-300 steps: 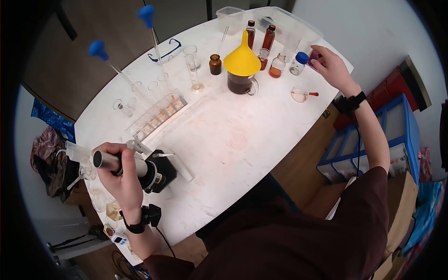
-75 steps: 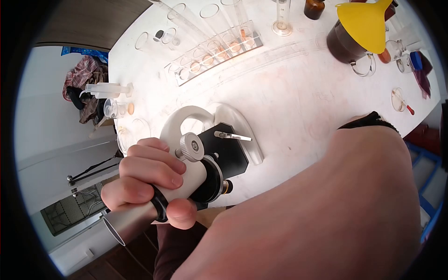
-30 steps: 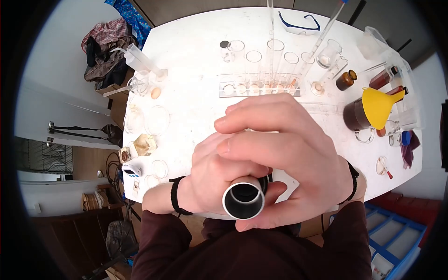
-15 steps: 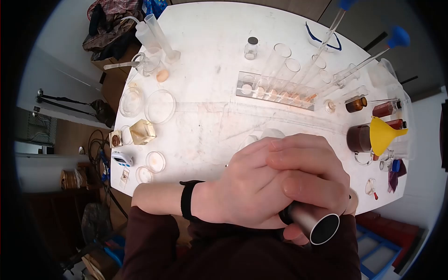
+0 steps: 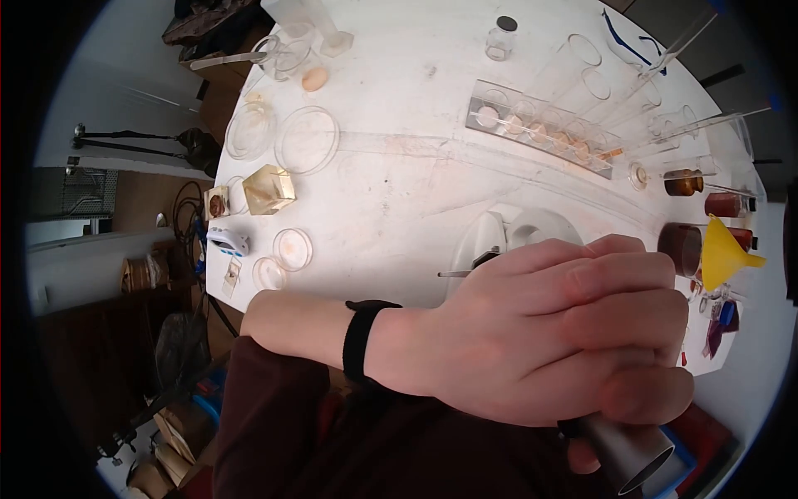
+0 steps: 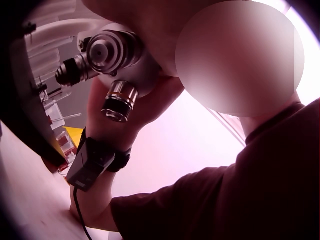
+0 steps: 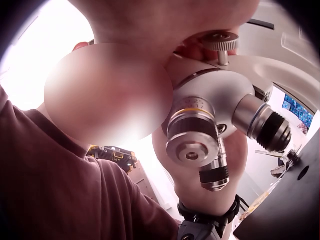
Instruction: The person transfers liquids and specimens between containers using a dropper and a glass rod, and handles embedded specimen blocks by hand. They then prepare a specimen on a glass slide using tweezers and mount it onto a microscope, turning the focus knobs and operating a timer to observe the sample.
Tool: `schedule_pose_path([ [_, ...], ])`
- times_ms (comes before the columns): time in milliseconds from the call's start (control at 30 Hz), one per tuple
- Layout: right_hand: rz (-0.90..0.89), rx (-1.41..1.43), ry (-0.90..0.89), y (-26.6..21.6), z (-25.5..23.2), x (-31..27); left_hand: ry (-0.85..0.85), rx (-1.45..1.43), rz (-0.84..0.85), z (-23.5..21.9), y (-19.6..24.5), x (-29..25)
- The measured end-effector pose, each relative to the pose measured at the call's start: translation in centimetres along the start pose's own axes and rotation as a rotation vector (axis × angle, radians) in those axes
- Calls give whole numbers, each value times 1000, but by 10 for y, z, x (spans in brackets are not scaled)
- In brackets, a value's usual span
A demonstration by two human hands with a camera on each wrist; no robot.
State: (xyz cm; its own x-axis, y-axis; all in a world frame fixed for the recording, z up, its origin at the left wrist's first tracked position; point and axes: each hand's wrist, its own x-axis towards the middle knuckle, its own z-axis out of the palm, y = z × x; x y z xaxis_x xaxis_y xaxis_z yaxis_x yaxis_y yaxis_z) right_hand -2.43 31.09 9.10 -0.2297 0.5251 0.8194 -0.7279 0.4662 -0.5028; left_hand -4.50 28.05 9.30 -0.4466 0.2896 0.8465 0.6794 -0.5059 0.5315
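In the head view my left hand (image 5: pixel 499 341) grips the upper part of a white microscope (image 5: pixel 540 224), and my right hand's fingers (image 5: pixel 628 320) curl over it from the right. Below them the metal eyepiece tube (image 5: pixel 628 453) sticks out at a tilt. The hands hide most of the microscope's body and much of the black stage (image 5: pixel 486 256). The left wrist view has the objectives (image 6: pixel 119 102) close up, with my right hand (image 6: pixel 155 102) behind them. In the right wrist view the objectives (image 7: pixel 192 140) hang above the black stage (image 7: pixel 290 200).
A rack (image 5: pixel 540 133) of test tubes and a lidded jar (image 5: pixel 501 40) stand beyond the microscope. Dishes (image 5: pixel 307 140), a yellowish block (image 5: pixel 268 190) and a timer (image 5: pixel 227 241) lie at left. A yellow funnel (image 5: pixel 723 254) and bottles (image 5: pixel 721 205) are at right.
The hands and eyepiece tube have shifted right and lower in the head view, where more of the microscope base now shows. Earlier, only my left hand gripped the microscope; the right has joined it.
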Motion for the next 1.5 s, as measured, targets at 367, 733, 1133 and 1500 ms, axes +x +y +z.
schedule_pose_path([
  [367,-45,102,-172,-8,-3,0,-143,-91,15,-7,7,5],
  [733,-28,19,-405,-14,-79,4,-259,-114,69,-8,4,8],
  [1133,121,-112,-376,-37,-115,-26,157,-67,-98,40,17,-20],
  [1500,140,-241,-307,-42,-113,-36,110,-95,-149,33,27,-26],
])
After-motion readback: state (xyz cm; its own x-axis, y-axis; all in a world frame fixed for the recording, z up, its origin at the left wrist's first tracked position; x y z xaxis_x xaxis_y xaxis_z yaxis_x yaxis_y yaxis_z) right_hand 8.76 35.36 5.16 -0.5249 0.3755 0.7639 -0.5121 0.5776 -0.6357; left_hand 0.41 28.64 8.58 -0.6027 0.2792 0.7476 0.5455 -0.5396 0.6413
